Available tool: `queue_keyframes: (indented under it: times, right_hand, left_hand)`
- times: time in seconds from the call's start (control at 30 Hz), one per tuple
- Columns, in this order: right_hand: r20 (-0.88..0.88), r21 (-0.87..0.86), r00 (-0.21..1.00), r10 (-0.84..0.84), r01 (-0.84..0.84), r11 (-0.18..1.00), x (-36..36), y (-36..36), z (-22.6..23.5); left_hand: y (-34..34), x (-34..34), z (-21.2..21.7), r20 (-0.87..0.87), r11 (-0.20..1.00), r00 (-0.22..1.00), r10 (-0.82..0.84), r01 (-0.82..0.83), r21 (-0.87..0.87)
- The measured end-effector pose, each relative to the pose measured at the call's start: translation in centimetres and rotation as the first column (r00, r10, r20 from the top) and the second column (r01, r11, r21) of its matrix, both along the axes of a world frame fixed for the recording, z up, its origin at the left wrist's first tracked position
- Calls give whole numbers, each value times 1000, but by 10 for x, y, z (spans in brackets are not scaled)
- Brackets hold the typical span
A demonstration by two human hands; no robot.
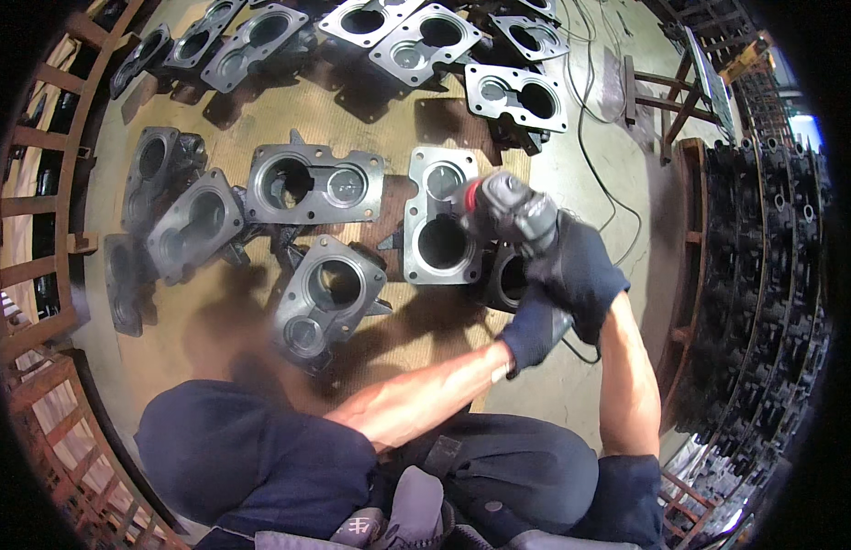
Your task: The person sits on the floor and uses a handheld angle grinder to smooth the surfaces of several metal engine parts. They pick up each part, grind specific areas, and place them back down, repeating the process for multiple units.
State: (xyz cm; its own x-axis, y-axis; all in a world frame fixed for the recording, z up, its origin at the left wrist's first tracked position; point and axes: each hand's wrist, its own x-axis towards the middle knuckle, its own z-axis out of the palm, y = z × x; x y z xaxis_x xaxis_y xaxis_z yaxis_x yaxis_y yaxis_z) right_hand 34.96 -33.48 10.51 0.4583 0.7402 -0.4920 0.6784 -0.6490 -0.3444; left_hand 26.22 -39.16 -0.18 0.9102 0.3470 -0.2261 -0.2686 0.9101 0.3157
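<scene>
Both my gloved hands hold an angle grinder with a grey metal head and a reddish disc, blurred at its rim. My right hand is wrapped round its body. My left hand is closed on the rear of the body, just below and left of the right. The disc lies over the upper right edge of a grey metal casting with two round openings; I cannot tell whether they touch. Partly hidden behind the grinder and my hands is another casting with a dark round opening.
Several similar castings, such as a wide one and a tilted one, lie on a tan mat. A black cable runs over the floor at right. Brown racks stand left; dark parts are stacked at right.
</scene>
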Motion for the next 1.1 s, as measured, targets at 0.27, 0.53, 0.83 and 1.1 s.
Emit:
queue_keyframes:
  times: [0.27,0.53,0.83,1.1]
  right_hand:
    - [-17,-127,1000,-26,24,992,-37,-56,7]
    - [56,-13,997,47,-47,999,-15,19,13]
    - [23,-108,1000,9,-7,994,-42,-40,10]
    - [14,-43,1000,-11,12,999,-26,3,14]
  left_hand:
    - [-56,-47,23,-144,600,989,25,-130,-789]
    - [26,-11,-2,-126,986,983,-134,146,87]
    - [-45,-45,8,-74,937,997,-29,1,-349]
    - [13,-27,-7,-159,795,985,-71,152,587]
